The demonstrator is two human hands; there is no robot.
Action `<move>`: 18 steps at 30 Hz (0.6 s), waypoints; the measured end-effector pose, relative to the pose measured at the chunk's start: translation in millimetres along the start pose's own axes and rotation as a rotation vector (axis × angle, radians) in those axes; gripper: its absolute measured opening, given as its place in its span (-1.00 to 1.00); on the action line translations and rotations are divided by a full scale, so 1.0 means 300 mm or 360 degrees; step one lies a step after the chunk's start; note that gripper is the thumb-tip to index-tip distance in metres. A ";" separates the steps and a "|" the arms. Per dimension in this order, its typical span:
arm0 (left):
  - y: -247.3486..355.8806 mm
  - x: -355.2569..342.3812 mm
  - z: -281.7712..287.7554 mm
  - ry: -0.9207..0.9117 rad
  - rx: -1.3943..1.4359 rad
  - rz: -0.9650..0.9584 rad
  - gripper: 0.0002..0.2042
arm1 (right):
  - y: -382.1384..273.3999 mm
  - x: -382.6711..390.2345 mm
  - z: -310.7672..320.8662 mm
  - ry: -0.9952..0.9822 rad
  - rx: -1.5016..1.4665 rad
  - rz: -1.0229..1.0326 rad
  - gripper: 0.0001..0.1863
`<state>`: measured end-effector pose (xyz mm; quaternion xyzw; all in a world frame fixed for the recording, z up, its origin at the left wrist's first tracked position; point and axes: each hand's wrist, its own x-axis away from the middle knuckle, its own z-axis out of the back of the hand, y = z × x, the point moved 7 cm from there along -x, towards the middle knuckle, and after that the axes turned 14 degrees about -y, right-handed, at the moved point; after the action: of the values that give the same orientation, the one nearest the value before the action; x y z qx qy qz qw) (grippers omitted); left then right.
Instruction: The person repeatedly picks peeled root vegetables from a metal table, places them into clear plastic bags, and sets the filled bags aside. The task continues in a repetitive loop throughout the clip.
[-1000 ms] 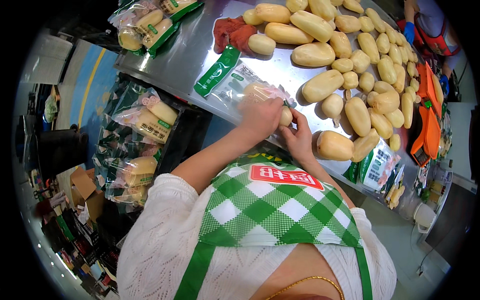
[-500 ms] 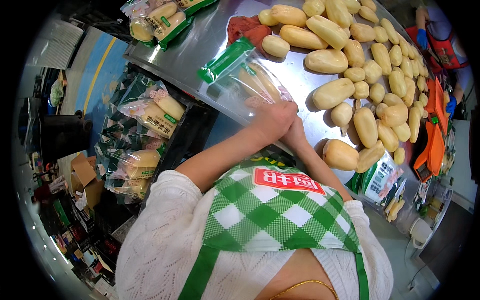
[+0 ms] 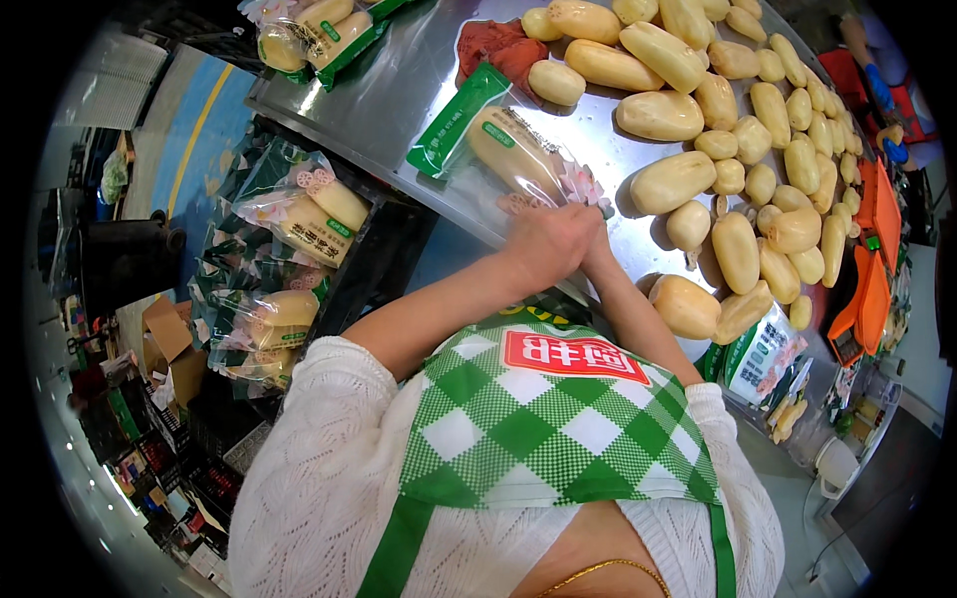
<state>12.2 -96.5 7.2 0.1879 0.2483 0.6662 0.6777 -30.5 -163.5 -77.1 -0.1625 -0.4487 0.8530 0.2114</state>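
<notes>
My left hand point(image 3: 548, 244) is closed on the lower end of a clear, green-topped plastic bag point(image 3: 454, 120), which lies slanted on the steel table point(image 3: 394, 90) with a long pale lotus root point(image 3: 503, 154) inside. My right hand point(image 3: 596, 239) meets it just to the right, closed at that same end of the bag, its fingertips partly hidden behind the left. A crumpled reddish cloth point(image 3: 493, 50) lies beyond the bag. Several loose peeled lotus roots point(image 3: 670, 184) cover the right of the table.
Packed bags sit at the back left point(image 3: 314, 45) and piled below left point(image 3: 309, 224). At the right are an empty-looking printed bag point(image 3: 758, 354), orange tools point(image 3: 862, 299), and another person's blue-gloved hands point(image 3: 877, 85). A cardboard box point(image 3: 174, 349) stands low on the left.
The bag's green top has risen slightly and the lotus root now shows along the bag's length. My hands have drawn together at its lower end, and the round piece seen between them is hidden.
</notes>
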 end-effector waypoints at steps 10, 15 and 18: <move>-0.087 0.096 0.112 0.0248 0.0734 0.0442 -0.75 | -0.083 -0.077 0.050 -0.0060 -0.0326 0.0278 -0.26; -0.317 0.262 -0.032 0.0024 0.1749 0.1392 -0.64 | -0.124 -0.064 0.067 -0.0021 0.0360 0.0076 -0.36; -0.277 0.242 -0.082 -0.0011 0.2269 0.1427 -0.66 | -0.157 -0.083 0.067 -0.0206 0.0440 -0.0080 -0.65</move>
<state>64.2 -29.6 -67.5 0.6539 0.5093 0.5552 0.0688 -8.5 -166.3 -24.7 -0.0653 -0.3436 0.9098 0.2235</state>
